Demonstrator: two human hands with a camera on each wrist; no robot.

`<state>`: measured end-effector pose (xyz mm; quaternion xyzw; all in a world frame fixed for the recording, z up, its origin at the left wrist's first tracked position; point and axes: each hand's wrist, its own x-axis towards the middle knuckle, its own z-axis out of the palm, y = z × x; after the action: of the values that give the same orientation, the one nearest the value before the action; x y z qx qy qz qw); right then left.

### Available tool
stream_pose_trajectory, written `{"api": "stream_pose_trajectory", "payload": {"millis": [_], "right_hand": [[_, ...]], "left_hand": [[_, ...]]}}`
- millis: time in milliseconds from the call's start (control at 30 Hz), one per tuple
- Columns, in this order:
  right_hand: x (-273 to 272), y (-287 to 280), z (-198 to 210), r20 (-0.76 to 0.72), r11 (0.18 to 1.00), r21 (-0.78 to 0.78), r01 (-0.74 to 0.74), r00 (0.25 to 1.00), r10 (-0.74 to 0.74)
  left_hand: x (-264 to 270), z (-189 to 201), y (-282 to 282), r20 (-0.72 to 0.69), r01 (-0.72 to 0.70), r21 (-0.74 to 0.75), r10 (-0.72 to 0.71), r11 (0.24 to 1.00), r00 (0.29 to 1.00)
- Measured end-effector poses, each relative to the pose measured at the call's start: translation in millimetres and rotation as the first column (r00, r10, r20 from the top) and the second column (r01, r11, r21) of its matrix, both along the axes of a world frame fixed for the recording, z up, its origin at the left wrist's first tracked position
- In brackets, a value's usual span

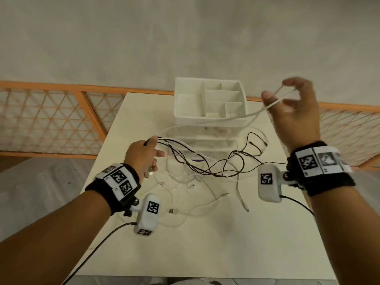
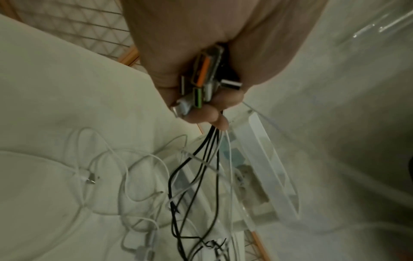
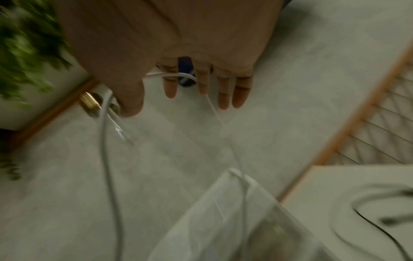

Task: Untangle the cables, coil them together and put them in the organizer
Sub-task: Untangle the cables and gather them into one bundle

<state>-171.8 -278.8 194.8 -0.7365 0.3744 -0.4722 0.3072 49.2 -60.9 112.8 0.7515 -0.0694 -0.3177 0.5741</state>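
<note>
My left hand (image 1: pixel 148 153) hovers over the table's left side and grips a bundle of black and white cable ends. The left wrist view shows several USB plugs (image 2: pixel 202 83) sticking out of that fist (image 2: pixel 210 107). From it the black and white cables (image 1: pixel 205 163) run right into a loose tangle on the table. Raised beside the right of the white organizer (image 1: pixel 178 112), my right hand (image 1: pixel 282 95) has one white cable (image 1: pixel 255 113) hooked over its curled fingers (image 3: pixel 171 88). That cable (image 3: pixel 105 141) sags across the organizer's front edge toward the tangle.
The organizer (image 2: pixel 263 151) has open top compartments and drawers below, and stands at the far middle of the white table (image 1: pixel 205 249). Loose white cables (image 1: pixel 185 204) lie at the table's centre. An orange lattice railing (image 1: pixel 51 120) runs behind. A green plant (image 3: pixel 26 44) is blurred.
</note>
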Motion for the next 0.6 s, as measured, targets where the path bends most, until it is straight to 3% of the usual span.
{"api": "stream_pose_trajectory", "payload": {"millis": [133, 233, 267, 333, 400, 500, 600], "right_hand": [[-1.3, -13.5, -50.7, -0.058, 0.94, 0.275, 0.203, 0.979, -0.194], [-15.4, -36.2, -77.1, 0.087, 0.703, 0.682, 0.2, 0.933, -0.35], [-19.4, -42.8, -84.8, 0.1, 0.613, 0.77, 0.174, 0.917, -0.386], [-23.7, -46.2, -95.3, 0.04, 0.545, 0.814, 0.2, 0.918, -0.395], [-20.7, -40.3, -99.9, -0.003, 0.565, 0.793, 0.228, 0.929, -0.371], [-12.1, -30.0, -90.0, 0.192, 0.584, 0.808, 0.073, 0.905, -0.379], [-5.9, -34.7, -68.4, 0.327, 0.794, 0.603, 0.082, 0.882, -0.34]], "left_hand": [[9.2, 7.9, -1.4, 0.015, -0.089, -0.072, 0.09, 0.993, 0.996], [21.4, 10.0, 3.8, 0.001, -0.177, -0.12, 0.178, 0.977, 0.984], [24.3, 10.0, 5.4, 0.005, -0.188, -0.122, 0.19, 0.975, 0.982], [26.5, 9.0, 5.8, 0.018, -0.184, -0.129, 0.188, 0.974, 0.982], [24.1, 7.9, 2.2, 0.013, -0.174, -0.139, 0.177, 0.975, 0.984], [18.9, 4.5, -3.6, 0.026, -0.151, -0.102, 0.155, 0.983, 0.988], [19.2, 2.1, -2.3, 0.018, -0.18, -0.05, 0.181, 0.982, 0.983]]}}
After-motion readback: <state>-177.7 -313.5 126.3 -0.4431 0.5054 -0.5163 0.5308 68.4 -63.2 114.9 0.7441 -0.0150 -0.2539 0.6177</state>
